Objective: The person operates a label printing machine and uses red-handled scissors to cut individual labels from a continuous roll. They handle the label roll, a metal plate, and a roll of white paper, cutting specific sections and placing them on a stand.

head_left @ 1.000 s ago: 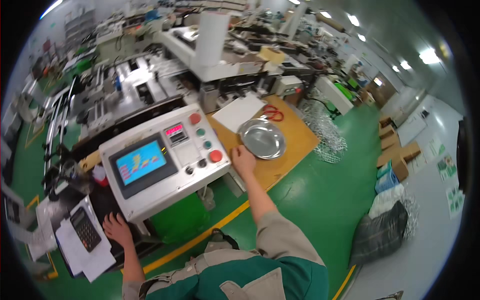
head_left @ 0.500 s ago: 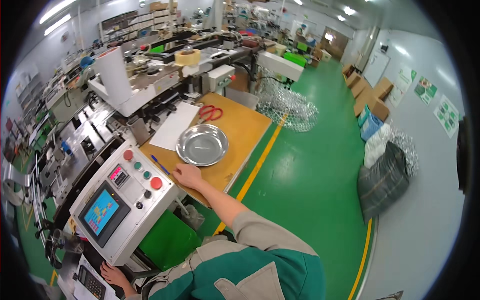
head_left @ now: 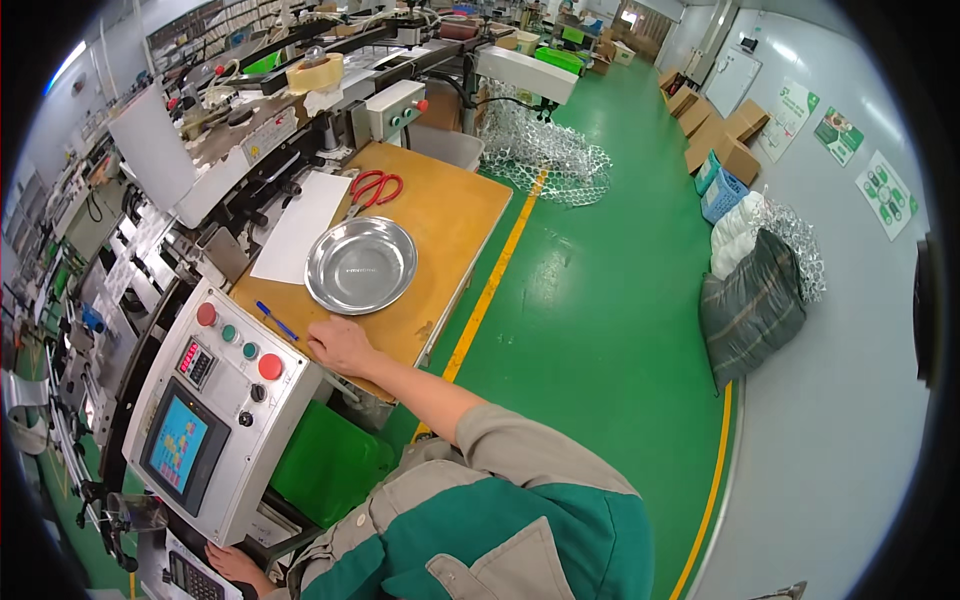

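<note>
Okay so the right hand [head_left: 338, 343] is resting on the tan worktop [head_left: 455, 225], close to the near edge, back up and fingers loosely curled. Can't tell if there's anything tucked under those fingers. Just beside the fingertips is a blue pen [head_left: 277, 321], lying at a slant by the panel, and I can't make out whether they're touching it.

The round metal plate [head_left: 362, 258] sits flat on the worktop, a bit beyond that hand. It overlaps the edge of a white sheet [head_left: 303, 228] to its left, and the red-handled scissors [head_left: 378, 187] are right past its far rim.

Left hand [head_left: 232, 563] is way down at the lower left, open with the fingers stretched out, palm down, near the calculator [head_left: 195, 578]. The calculator is on some papers. Nothing I can see in that hand.

Between the two hands there's the white control panel [head_left: 225, 420], with a lit screen [head_left: 182, 447], two red buttons and a couple of green ones. A green bin [head_left: 330, 465] stands below it. Off to the right, across the green floor [head_left: 580, 400], a stuffed black bag [head_left: 752, 305] leans by the wall, with cardboard boxes [head_left: 722, 145] further along.
</note>
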A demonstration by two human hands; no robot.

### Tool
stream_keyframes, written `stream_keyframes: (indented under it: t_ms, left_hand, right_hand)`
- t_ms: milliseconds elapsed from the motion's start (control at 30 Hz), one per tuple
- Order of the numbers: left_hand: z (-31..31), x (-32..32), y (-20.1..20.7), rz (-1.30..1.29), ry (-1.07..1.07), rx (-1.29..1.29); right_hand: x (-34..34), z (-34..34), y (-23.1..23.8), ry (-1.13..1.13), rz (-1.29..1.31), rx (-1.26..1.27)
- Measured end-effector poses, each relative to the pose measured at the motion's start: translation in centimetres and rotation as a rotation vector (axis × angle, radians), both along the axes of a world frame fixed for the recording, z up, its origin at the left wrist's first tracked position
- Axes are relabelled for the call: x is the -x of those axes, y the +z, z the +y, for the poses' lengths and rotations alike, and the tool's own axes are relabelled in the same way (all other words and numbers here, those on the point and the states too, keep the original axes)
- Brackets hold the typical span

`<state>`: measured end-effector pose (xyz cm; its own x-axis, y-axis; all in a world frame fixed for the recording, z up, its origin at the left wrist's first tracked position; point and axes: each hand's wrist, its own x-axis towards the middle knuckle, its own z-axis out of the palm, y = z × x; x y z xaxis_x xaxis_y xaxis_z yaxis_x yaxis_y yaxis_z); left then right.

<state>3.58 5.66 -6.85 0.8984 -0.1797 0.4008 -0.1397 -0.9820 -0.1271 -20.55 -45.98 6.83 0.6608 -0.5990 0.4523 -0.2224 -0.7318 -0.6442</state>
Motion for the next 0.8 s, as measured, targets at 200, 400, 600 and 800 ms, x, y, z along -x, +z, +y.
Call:
stream_keyframes:
  t_ms: [200, 400, 600, 800]
  left_hand:
    - [1.6, -1.1, -1.2, 0.001, 0.002, 0.043]
    - [-0.8, 0.5, 0.7, 0.03, 0.082, 0.08]
    - [-1.1, 1.0, 0.9, 0.021, 0.095, 0.079]
    - [-2.2, 1.9, 2.0, -0.013, 0.076, 0.251]
  right_hand:
    - [-0.4, 0.2, 0.4, 0.017, -0.033, 0.0]
    - [-0.1, 0.0, 1.3, -0.036, 0.053, -0.118]
    - [-0.4, -0.2, 1.7, -0.05, 0.106, -0.161]
    - [-0.6, 0.1, 2.3, -0.052, 0.097, -0.147]
